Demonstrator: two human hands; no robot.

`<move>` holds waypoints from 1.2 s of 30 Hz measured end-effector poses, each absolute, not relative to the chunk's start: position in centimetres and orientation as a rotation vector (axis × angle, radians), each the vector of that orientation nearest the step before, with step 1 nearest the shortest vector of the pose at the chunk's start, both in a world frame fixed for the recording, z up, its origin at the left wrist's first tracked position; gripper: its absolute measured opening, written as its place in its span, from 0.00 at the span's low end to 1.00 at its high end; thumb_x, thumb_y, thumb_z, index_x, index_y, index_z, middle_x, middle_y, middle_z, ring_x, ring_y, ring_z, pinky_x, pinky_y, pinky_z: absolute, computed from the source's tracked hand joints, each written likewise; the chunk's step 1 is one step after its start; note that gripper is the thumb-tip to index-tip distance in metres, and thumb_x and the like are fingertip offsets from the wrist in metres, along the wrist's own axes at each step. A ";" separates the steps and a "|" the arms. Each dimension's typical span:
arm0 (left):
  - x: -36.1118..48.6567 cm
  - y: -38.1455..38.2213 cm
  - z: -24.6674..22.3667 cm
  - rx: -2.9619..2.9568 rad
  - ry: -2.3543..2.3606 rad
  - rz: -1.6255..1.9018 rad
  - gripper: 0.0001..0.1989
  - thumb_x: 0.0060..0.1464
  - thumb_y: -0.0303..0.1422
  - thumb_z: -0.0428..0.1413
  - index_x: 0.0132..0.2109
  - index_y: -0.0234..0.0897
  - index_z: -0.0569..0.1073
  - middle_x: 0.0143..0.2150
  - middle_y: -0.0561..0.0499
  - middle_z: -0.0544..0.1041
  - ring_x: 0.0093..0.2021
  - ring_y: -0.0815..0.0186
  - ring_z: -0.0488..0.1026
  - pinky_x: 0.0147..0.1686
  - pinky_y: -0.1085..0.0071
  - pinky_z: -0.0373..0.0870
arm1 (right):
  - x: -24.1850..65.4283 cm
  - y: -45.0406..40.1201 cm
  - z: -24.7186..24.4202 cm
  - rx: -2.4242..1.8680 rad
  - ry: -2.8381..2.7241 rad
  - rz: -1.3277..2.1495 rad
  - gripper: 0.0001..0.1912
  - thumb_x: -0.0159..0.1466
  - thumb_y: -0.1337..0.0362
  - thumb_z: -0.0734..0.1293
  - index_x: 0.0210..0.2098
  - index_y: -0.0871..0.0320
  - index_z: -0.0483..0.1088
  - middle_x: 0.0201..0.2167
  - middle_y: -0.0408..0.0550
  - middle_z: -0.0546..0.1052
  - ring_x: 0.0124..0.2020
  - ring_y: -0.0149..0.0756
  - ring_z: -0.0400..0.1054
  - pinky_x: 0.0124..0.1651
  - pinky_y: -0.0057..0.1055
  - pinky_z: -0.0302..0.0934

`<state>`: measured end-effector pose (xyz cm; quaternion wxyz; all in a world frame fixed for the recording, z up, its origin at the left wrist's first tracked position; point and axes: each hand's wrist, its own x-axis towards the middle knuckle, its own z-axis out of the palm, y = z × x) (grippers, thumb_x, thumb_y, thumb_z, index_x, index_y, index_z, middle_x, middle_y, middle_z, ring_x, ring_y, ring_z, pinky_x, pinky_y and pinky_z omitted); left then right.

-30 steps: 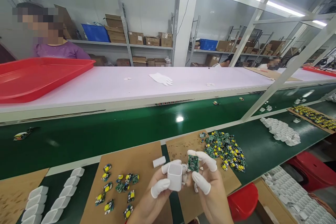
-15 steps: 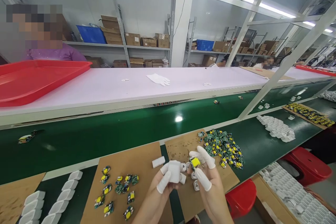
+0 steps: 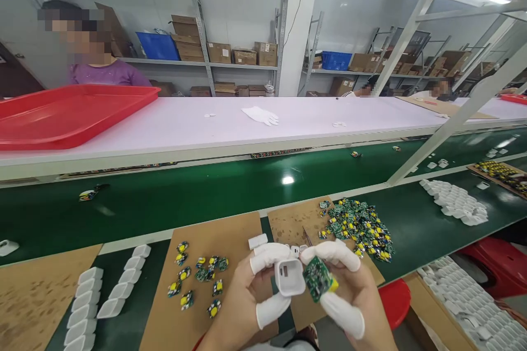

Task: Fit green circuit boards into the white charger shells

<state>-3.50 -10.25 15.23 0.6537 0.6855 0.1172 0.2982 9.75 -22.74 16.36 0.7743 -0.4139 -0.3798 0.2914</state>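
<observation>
White finger covers are on both hands. My left hand (image 3: 263,285) grips a white plastic housing (image 3: 290,278), its open hollow side facing the camera. Close to its right, my right hand (image 3: 340,285) pinches a green circuit board (image 3: 317,278) with a yellow part at its lower right edge. Housing and board are side by side, apart or nearly touching. Behind the hands lie a white block (image 3: 257,241) and small white pieces partly hidden by the fingers. A pile of boards (image 3: 362,227) is beyond my right hand, and several loose boards (image 3: 201,274) lie on cardboard to the left.
Rows of white housings (image 3: 86,307) stand at left. A green conveyor (image 3: 230,184) runs across, below a white shelf with a red tray (image 3: 78,115) and a white glove (image 3: 261,115). A slanted post (image 3: 436,131) rises at right. A person in purple is across.
The housing has turned so its hollow side shows, and the board has turned to show its green face. The camera view has shifted left. Another white piece appears on the conveyor at far left.
</observation>
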 end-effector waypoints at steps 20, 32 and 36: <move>-4.3 -10.8 17.8 1.652 0.169 0.680 0.21 0.45 0.29 0.67 0.47 0.54 0.80 0.46 0.51 0.82 0.47 0.59 0.78 0.50 0.69 0.74 | 6.8 -23.1 19.6 -1.085 -0.959 0.198 0.09 0.59 0.60 0.72 0.40 0.42 0.78 0.36 0.47 0.82 0.37 0.39 0.77 0.39 0.33 0.75; -4.2 -10.9 17.9 1.682 0.187 0.669 0.20 0.46 0.29 0.66 0.47 0.52 0.80 0.45 0.53 0.82 0.46 0.60 0.78 0.50 0.70 0.73 | 6.0 -23.1 19.2 -1.138 -0.958 0.155 0.08 0.61 0.57 0.71 0.41 0.38 0.77 0.36 0.41 0.82 0.39 0.34 0.75 0.44 0.31 0.71; -4.2 -10.9 17.9 1.679 0.186 0.686 0.22 0.45 0.25 0.66 0.47 0.52 0.80 0.46 0.52 0.82 0.47 0.60 0.78 0.49 0.70 0.73 | 5.7 -23.1 19.4 -1.135 -0.954 0.113 0.10 0.59 0.56 0.73 0.41 0.38 0.77 0.37 0.42 0.82 0.40 0.36 0.75 0.41 0.32 0.72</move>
